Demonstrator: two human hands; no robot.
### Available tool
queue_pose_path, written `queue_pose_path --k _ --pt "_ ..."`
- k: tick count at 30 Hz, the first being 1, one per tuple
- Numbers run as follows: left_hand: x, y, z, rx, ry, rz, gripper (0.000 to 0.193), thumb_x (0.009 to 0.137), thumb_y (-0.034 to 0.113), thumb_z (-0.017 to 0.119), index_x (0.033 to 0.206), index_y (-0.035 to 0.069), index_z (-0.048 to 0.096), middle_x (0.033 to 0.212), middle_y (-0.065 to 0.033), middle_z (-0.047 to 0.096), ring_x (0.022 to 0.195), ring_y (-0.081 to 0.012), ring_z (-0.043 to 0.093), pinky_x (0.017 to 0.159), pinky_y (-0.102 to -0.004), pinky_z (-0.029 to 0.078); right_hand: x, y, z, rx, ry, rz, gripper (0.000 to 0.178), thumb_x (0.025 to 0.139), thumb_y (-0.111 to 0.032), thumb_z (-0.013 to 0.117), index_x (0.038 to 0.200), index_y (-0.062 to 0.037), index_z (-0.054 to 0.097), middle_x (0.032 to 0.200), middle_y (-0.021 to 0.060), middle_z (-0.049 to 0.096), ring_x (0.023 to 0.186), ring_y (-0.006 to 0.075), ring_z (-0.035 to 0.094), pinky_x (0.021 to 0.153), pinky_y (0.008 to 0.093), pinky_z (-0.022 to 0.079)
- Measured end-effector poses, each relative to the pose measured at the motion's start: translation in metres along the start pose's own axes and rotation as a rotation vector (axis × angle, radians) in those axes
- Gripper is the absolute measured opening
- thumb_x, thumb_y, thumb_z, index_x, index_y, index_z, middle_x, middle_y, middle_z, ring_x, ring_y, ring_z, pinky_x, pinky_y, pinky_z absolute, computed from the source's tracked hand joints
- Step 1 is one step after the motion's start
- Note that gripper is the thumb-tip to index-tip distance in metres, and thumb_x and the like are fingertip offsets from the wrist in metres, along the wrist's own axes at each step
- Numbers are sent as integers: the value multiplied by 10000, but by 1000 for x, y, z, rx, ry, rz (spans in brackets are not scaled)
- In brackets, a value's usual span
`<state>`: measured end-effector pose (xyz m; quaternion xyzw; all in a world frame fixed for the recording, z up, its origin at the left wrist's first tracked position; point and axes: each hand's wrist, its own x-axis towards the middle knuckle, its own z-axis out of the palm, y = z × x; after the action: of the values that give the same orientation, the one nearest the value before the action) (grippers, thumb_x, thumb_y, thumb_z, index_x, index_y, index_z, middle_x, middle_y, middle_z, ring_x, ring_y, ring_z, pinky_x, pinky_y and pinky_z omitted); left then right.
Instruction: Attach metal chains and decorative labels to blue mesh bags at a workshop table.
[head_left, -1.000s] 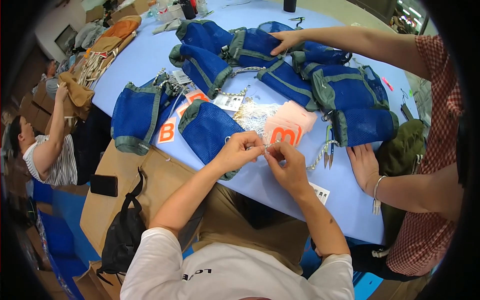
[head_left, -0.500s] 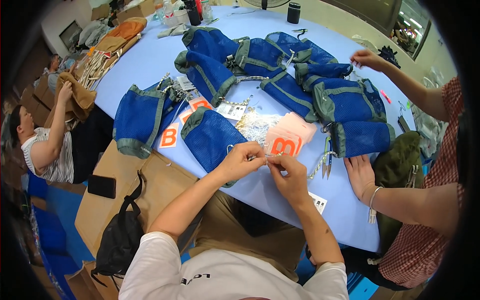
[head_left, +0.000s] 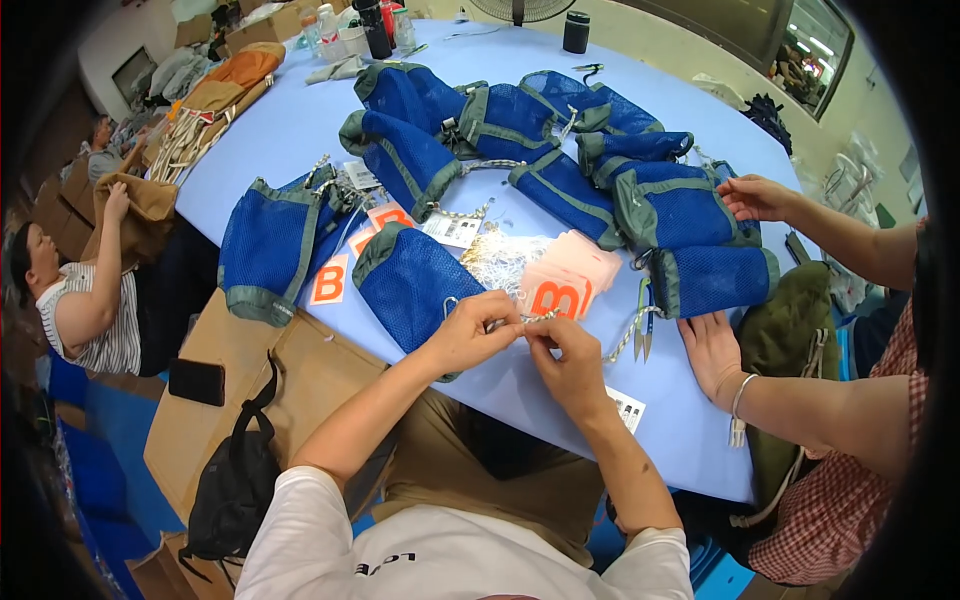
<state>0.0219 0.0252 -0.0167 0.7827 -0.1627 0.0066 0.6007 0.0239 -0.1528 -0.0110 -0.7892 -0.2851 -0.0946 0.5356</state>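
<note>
Above the near table edge, my left hand (head_left: 474,332) is closed, pinching a patterned drawstring cord (head_left: 541,317). My right hand (head_left: 571,366) meets it fingertip to fingertip, thumb and forefinger pressed together; what lies in that pinch is too small to make out. The cord runs on behind my right fingers. Beside my left hand lies a blue mesh bag (head_left: 412,285) with grey-green trim. Just beyond my hands sit a stack of pale pink cards (head_left: 580,268) with orange print and a tangle of thin white strings (head_left: 500,258).
More blue mesh bags (head_left: 510,120) cover the middle of the table (head_left: 680,430). Scissors (head_left: 644,330) lie right of my hands, near a co-worker's flat hand (head_left: 712,355); that person's other hand (head_left: 758,198) touches a bag. A phone (head_left: 197,381) and black backpack (head_left: 235,480) rest on cardboard at left.
The co-worker's far hand has come down onto a bag at the right. My hands keep their pinch almost in place, and the whole view has shifted slightly.
</note>
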Motion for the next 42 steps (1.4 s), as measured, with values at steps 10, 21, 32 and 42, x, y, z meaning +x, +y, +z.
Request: queue_pose_path --k 10,21,32,42 --pt "4 7 -6 -264 -80 -204 123 846 153 587 819 34 601 746 -5 584 617 -67 541 548 -190 408 5 2 -3 81 9 98 108 779 -21 651 880 -16 611 767 113 646 704 205 660 637 281 515" --pt "5 2 -11 -353 -173 -247 160 869 180 556 812 32 572 754 -9 583 647 -73 531 575 -204 417 4 4 -3 229 -118 198 140 770 -27 660 881 4 581 795 91 650 741 172 654 667 275 521" --pt "4 -1 -10 -353 -184 -207 168 883 176 538 805 28 556 746 -8 556 646 -74 510 587 -214 418 5 5 -3 215 -152 123 122 790 -9 630 894 12 570 796 99 626 720 185 636 655 283 515" --pt "5 -6 -11 -415 -195 -238 184 887 189 526 798 32 563 729 -11 578 623 -81 526 580 -218 428 5 3 -4 175 -130 65 134 791 5 625 911 3 567 822 117 627 734 224 639 651 302 508"
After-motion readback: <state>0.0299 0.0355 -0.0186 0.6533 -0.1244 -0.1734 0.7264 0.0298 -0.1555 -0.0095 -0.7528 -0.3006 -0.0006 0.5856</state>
